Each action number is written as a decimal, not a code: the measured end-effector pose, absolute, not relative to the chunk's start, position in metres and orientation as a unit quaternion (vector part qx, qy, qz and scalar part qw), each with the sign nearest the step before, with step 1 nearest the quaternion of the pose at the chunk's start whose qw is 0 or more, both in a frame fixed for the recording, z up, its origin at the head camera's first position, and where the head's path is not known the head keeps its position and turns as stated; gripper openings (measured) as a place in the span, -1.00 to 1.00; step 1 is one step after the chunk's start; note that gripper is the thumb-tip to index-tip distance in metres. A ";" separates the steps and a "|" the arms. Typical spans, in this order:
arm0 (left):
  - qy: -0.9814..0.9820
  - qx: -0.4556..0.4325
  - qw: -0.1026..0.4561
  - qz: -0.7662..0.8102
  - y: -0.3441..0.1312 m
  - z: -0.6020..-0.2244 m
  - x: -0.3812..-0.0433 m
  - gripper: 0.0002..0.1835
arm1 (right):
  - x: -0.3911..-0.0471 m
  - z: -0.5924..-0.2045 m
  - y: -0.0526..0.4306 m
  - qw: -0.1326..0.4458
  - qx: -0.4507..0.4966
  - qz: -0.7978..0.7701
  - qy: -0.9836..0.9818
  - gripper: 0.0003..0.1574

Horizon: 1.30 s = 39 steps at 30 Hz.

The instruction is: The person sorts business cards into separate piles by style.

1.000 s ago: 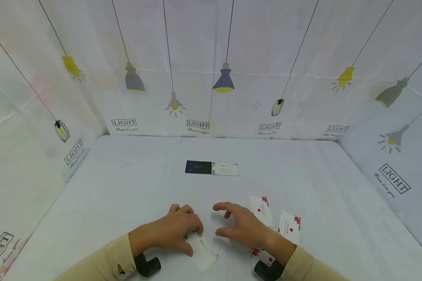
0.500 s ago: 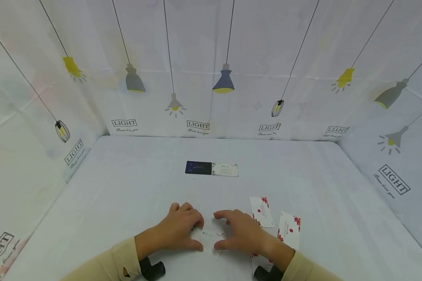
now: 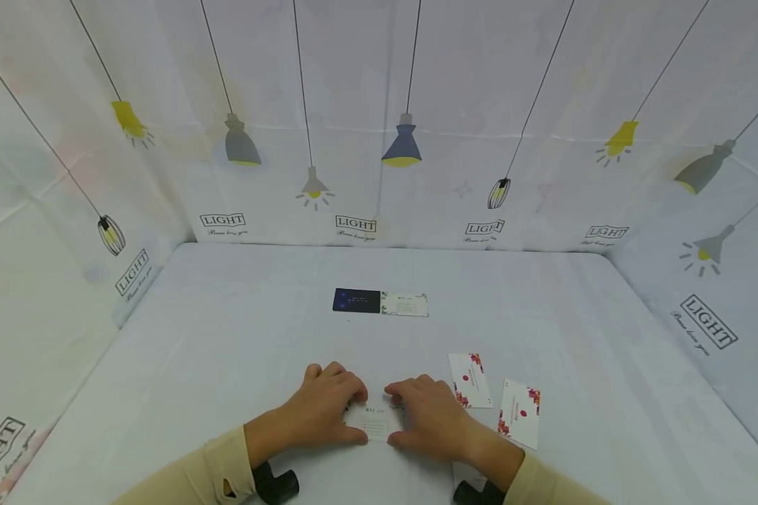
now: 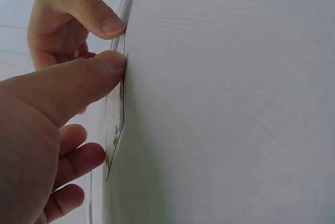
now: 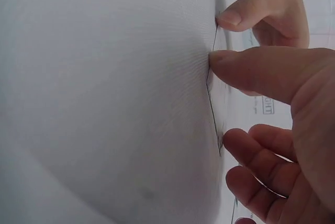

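Note:
A white business card (image 3: 375, 425) with small print and leafy corners lies square to me on the white tablecloth, near the front. My left hand (image 3: 321, 412) grips its left end, thumb at the near edge and curled fingers at the far edge. At the right end, my right hand (image 3: 434, 421) holds the card the same way. Each end is partly hidden by fingers. In the left wrist view, both thumbs meet the edge of the card (image 4: 117, 124) low against the cloth. Seen from the right wrist, the card (image 5: 218, 114) is nearly edge-on.
Farther back, a dark blue card (image 3: 356, 301) and a white leafy card (image 3: 405, 304) lie end to end. Two white cards with red flowers (image 3: 470, 380) (image 3: 519, 414) lie right of my right hand. Another card (image 3: 469, 477) shows partly under that wrist.
The business card has turned from a slant to straight. My right hand has come down onto its right end, while my left hand has shifted slightly right with it.

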State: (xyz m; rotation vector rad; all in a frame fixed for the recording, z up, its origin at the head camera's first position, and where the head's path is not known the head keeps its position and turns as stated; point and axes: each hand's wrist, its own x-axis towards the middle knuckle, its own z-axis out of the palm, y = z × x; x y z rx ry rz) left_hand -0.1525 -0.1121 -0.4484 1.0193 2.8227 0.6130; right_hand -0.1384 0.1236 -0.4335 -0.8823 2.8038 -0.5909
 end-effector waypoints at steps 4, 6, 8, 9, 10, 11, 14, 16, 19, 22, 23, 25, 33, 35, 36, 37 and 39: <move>0.920 0.333 0.044 0.204 -0.113 -0.448 -0.153 -0.49 | -0.139 -0.433 0.124 0.072 -0.296 -0.190 0.933 -0.26; 0.920 0.331 0.047 0.205 -0.114 -0.448 -0.153 -0.49 | -0.140 -0.433 0.124 0.074 -0.297 -0.187 0.933 -0.27; 0.920 0.329 0.051 0.208 -0.114 -0.447 -0.153 -0.48 | -0.140 -0.433 0.124 0.077 -0.298 -0.185 0.933 -0.27; 0.919 0.328 0.053 0.210 -0.115 -0.447 -0.153 -0.47 | -0.140 -0.433 0.124 0.078 -0.298 -0.184 0.933 -0.28; 0.919 0.328 0.056 0.211 -0.115 -0.446 -0.153 -0.47 | -0.140 -0.433 0.125 0.080 -0.298 -0.184 0.933 -0.29; 0.919 0.327 0.058 0.212 -0.115 -0.445 -0.153 -0.46 | -0.140 -0.434 0.125 0.083 -0.296 -0.187 0.933 -0.29; 0.918 0.328 0.067 0.214 -0.117 -0.443 -0.152 -0.44 | -0.142 -0.434 0.128 0.088 -0.290 -0.190 0.934 -0.30; 0.917 0.331 0.070 0.212 -0.118 -0.441 -0.152 -0.44 | -0.142 -0.435 0.128 0.092 -0.289 -0.194 0.933 -0.28; 0.917 0.335 0.072 0.204 -0.119 -0.440 -0.154 -0.48 | -0.142 -0.435 0.129 0.087 -0.298 -0.188 0.932 -0.22; 0.917 0.338 0.070 0.200 -0.119 -0.441 -0.156 -0.52 | -0.140 -0.434 0.127 0.083 -0.302 -0.181 0.932 -0.20; 0.917 0.337 0.070 0.202 -0.119 -0.442 -0.156 -0.53 | -0.140 -0.433 0.127 0.083 -0.302 -0.178 0.933 -0.19; 0.916 0.335 0.070 0.209 -0.119 -0.443 -0.158 -0.53 | -0.139 -0.431 0.125 0.089 -0.299 -0.177 0.934 -0.20; 0.912 0.321 0.080 0.242 -0.119 -0.441 -0.157 -0.51 | -0.139 -0.429 0.123 0.095 -0.299 -0.172 0.934 -0.17; 0.911 0.317 0.082 0.249 -0.119 -0.441 -0.157 -0.51 | -0.139 -0.429 0.123 0.092 -0.302 -0.172 0.933 -0.15; 0.911 0.315 0.082 0.252 -0.119 -0.441 -0.157 -0.51 | -0.139 -0.429 0.124 0.092 -0.301 -0.172 0.933 -0.14; 0.911 0.313 0.081 0.254 -0.119 -0.441 -0.157 -0.50 | -0.139 -0.429 0.124 0.093 -0.299 -0.172 0.934 -0.14; 0.912 0.310 0.078 0.258 -0.119 -0.442 -0.158 -0.50 | -0.139 -0.428 0.125 0.095 -0.294 -0.174 0.935 -0.16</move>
